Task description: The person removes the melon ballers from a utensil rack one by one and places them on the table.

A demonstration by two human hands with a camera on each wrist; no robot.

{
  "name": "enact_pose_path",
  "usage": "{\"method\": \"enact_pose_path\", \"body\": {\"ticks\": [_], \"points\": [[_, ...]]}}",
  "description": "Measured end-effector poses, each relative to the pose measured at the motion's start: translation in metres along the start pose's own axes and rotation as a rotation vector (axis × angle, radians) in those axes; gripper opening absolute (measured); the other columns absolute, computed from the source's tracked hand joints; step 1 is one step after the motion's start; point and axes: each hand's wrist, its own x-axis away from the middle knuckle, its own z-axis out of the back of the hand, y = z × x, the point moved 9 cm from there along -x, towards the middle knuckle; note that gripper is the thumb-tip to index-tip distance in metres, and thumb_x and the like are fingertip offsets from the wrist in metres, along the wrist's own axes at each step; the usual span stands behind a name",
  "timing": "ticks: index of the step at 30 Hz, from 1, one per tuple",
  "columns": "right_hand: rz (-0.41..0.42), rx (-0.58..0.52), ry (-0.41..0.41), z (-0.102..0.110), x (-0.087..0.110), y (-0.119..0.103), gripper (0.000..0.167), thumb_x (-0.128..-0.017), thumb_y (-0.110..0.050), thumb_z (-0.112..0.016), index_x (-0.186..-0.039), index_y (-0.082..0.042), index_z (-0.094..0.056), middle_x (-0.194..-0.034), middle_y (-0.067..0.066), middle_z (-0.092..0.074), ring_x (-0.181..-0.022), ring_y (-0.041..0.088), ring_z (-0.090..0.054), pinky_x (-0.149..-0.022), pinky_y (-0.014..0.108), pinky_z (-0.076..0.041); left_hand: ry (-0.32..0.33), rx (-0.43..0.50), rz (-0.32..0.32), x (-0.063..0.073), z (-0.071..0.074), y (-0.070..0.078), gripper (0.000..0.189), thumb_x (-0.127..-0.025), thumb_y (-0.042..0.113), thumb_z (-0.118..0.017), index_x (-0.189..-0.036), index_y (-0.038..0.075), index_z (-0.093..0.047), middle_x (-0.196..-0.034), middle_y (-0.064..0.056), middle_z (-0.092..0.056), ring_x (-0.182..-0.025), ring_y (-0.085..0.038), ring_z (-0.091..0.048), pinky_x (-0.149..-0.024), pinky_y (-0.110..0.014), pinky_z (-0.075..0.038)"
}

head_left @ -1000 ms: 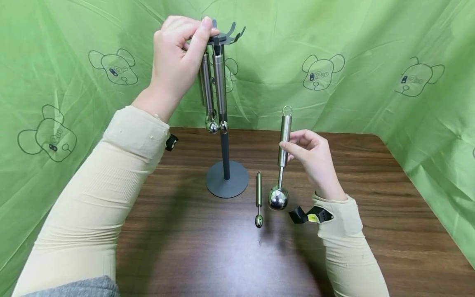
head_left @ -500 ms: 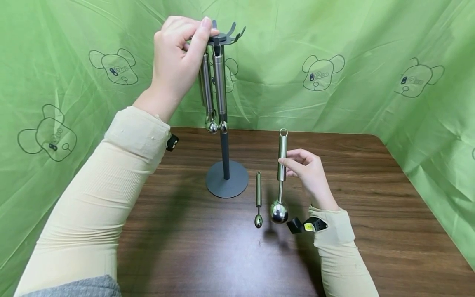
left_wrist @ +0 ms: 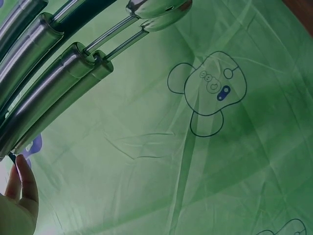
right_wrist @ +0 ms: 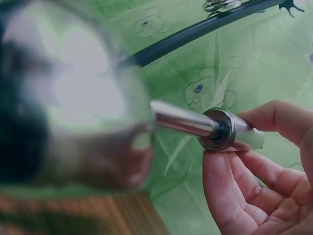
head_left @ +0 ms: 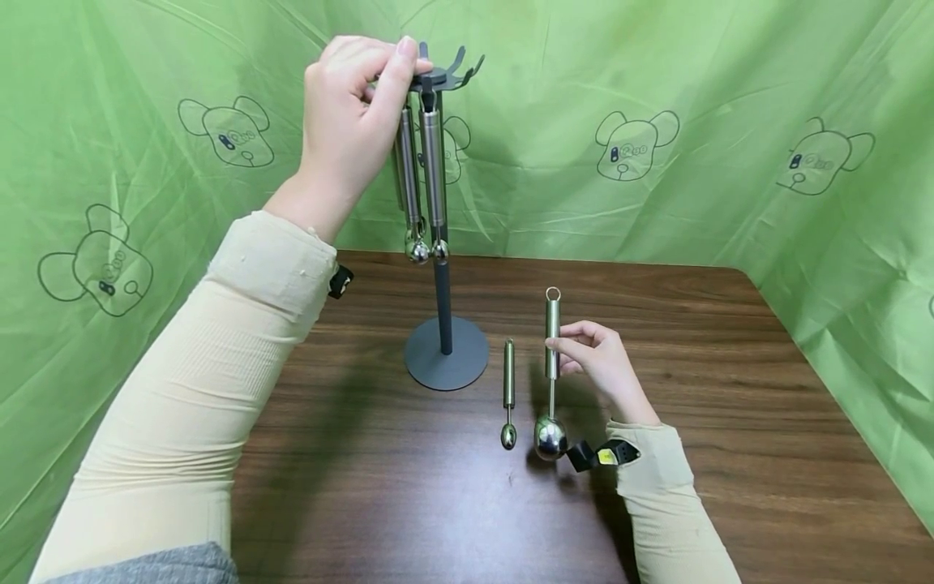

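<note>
A dark grey rack stand point(head_left: 443, 296) rises from a round base. My left hand point(head_left: 353, 105) holds its hooked top; in the left wrist view the fingertips pinch a dark piece there. Several steel melon ballers point(head_left: 434, 170) hang from the hooks, partly behind that hand. With thumb and fingers my right hand point(head_left: 601, 361) pinches the handle of a large round scoop point(head_left: 550, 439), upright with its bowl down, low over the table. Whether the bowl touches the wood I cannot tell. Left of it a small melon baller point(head_left: 508, 381) lies on the table.
The brown wooden table point(head_left: 350, 519) carries the stand and small baller. Green cloth point(head_left: 533, 154) printed with bear-like heads surrounds it at the back and sides. A black device point(head_left: 620, 452) is strapped to the right wrist.
My right hand has lowered the large scoop toward the table, bringing it nearer to me. The left hand keeps its hold on the stand's top.
</note>
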Motion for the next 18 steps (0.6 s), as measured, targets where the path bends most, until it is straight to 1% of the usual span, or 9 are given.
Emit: {"method": "enact_pose_path", "body": {"ticks": [3,10,17,18], "points": [[-0.011,-0.026,-0.008,-0.002,-0.001,0.009,0.019,-0.089,-0.001,-0.067,-0.103,0.007,-0.059,-0.074,-0.006,-0.070,-0.060,0.009,-0.067,-0.059,0.028,-0.058,-0.001,-0.001,0.000,0.000,0.000,0.000,0.028,-0.100,0.022,-0.055,-0.093,0.009,-0.079,-0.097,-0.007,-0.077,-0.097,-0.008,-0.061,-0.092,-0.020,-0.040],[-0.059,-0.024,-0.043,-0.007,-0.003,0.028,0.018,-0.088,0.000,-0.067,-0.102,0.007,-0.057,-0.073,-0.003,-0.069,-0.056,0.010,-0.065,-0.057,0.029,-0.058,-0.005,-0.001,0.013,0.000,-0.002,0.000,0.027,-0.099,0.021,-0.056,-0.092,0.010,-0.079,-0.097,-0.007,-0.077,-0.096,-0.006,-0.060,-0.091,-0.020,-0.040],[-0.108,0.039,-0.088,-0.010,-0.003,0.042,0.026,-0.087,-0.002,-0.066,-0.105,0.012,-0.057,-0.074,-0.002,-0.069,-0.057,0.009,-0.065,-0.057,0.029,-0.058,-0.006,-0.001,0.013,0.000,-0.002,0.000,0.027,-0.099,0.021,-0.055,-0.093,0.010,-0.079,-0.097,-0.007,-0.077,-0.097,-0.009,-0.060,-0.093,-0.020,-0.040],[-0.114,0.045,-0.091,-0.011,-0.003,0.044,0.026,-0.086,-0.003,-0.066,-0.105,0.013,-0.056,-0.075,-0.002,-0.069,-0.057,0.009,-0.065,-0.057,0.029,-0.058,-0.007,-0.005,0.020,0.000,-0.002,-0.001,0.027,-0.100,0.021,-0.055,-0.093,0.010,-0.079,-0.098,-0.006,-0.077,-0.097,-0.008,-0.060,-0.093,-0.019,-0.040]]}}
